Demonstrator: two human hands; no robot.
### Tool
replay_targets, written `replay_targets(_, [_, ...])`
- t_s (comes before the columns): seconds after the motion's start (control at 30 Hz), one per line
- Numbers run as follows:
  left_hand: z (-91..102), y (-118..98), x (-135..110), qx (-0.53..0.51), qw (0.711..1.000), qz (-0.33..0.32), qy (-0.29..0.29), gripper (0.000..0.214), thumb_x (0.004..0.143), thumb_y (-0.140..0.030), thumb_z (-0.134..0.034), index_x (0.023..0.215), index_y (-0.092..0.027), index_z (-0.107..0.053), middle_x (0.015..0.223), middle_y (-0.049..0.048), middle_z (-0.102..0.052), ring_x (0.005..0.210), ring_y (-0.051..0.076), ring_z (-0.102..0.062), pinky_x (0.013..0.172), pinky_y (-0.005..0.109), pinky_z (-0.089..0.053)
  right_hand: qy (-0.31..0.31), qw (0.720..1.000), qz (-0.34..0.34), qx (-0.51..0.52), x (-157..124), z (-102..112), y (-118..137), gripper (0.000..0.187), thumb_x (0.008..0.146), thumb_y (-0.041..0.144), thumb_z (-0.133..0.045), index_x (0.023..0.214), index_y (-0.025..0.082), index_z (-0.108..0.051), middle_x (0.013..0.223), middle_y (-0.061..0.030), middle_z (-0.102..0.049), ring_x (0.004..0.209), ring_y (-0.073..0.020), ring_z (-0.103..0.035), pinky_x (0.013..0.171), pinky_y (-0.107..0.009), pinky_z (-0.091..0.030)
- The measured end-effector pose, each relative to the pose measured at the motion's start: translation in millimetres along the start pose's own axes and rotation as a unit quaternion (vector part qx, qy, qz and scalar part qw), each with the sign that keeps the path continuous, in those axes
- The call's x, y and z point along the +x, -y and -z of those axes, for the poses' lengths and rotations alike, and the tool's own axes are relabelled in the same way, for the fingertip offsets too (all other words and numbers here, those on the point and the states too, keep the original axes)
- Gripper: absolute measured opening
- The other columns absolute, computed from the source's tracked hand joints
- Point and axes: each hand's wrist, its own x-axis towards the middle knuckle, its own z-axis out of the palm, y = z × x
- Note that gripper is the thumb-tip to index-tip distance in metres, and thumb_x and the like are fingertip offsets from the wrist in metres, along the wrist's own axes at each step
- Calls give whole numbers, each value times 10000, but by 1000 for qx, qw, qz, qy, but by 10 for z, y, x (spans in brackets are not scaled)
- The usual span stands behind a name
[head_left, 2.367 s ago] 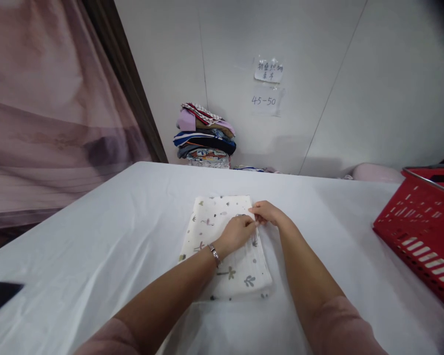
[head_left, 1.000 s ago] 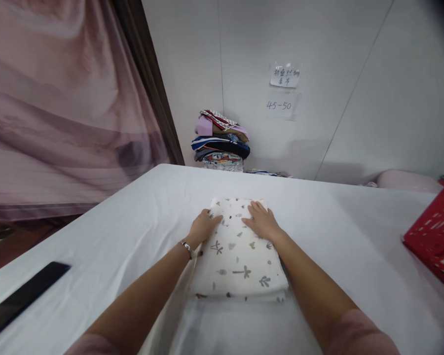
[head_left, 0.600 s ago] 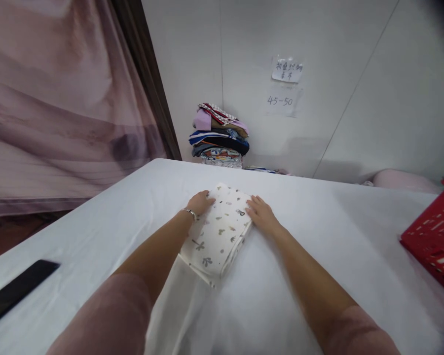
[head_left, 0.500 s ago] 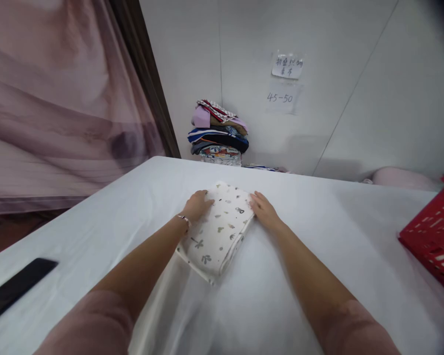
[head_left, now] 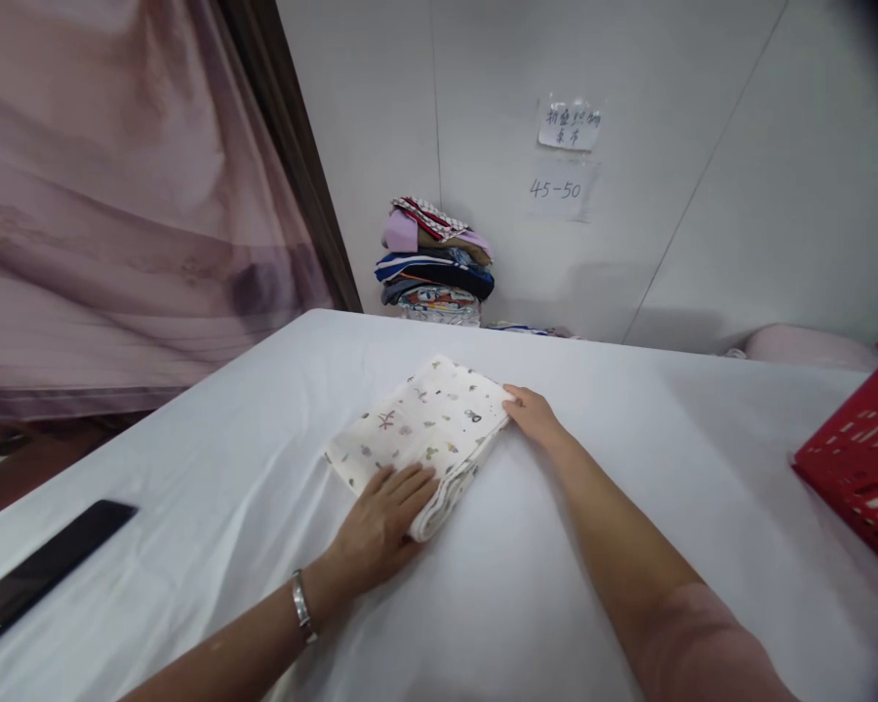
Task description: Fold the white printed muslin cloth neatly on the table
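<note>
A white cloth (head_left: 439, 414) printed with small plants and figures lies folded in several layers on the white-covered table. My left hand (head_left: 387, 512) rests flat on its near edge, fingers stretched out together over the print; a silver bracelet is on that wrist. At the far right corner, my right hand (head_left: 536, 417) has its thumb and fingers closed on the cloth's edge. The layered fold shows along the right side, between the two hands.
A black phone-like slab (head_left: 51, 570) lies at the table's left. A red plastic basket (head_left: 859, 453) stands at the right edge. Behind the table is a stack of folded fabrics (head_left: 435, 258) against the wall. A pink curtain (head_left: 117, 214) hangs at left.
My left hand has moved from the cloth's far left side to its near edge. The cloth's left part now lies spread wider and flatter. My right hand stays at the right corner.
</note>
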Motion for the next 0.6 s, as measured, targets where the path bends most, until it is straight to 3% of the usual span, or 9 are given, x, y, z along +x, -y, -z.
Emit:
replay_targets(0.13, [102,375,-259,-15,999,7,28,668,708,-213,-583,1337,-344,-399,1379,34,-440,1301,260,-354,1074,529,-229,119,991,-6,-59,-68,209,173,246,698,252,-563,909,211,-685,926,-20,-684,818,-181,-593,697,-244,-414])
replay_targets(0.23, [174,489,-467,-3,1000,24,16,637,729,-207,-565,1328,-358,-407,1378,23,-440,1311,250,-340,1075,536,-228,159,985,-20,-67,-97,266,262,237,718,306,-567,891,191,-681,948,-47,-678,820,-188,-594,663,-242,-404])
replay_targets(0.4, [59,306,-546,30,994,85,-67,512,788,-401,-562,1281,-288,-483,1333,62,-494,1263,278,-408,1026,529,-334,138,987,-28,-80,-166,182,303,433,765,398,-541,1113,151,-614,1057,-101,-648,882,-226,-597,703,-265,-410])
replay_targets(0.5, [-64,207,-510,20,984,115,-132,459,803,-443,-547,1213,-238,-551,1276,79,-547,1234,270,-444,1004,465,-405,127,988,-31,-76,-222,144,304,436,757,402,-553,1107,147,-611,1022,-96,-655,880,-232,-596,697,-268,-413])
replay_targets(0.6, [-114,219,-516,3,979,128,-156,396,832,-436,-509,1158,-226,-591,1240,71,-576,1219,254,-463,1008,428,-423,124,989,-48,-64,-296,135,322,406,751,373,-557,1082,145,-612,988,-85,-659,844,-219,-600,667,-263,-415])
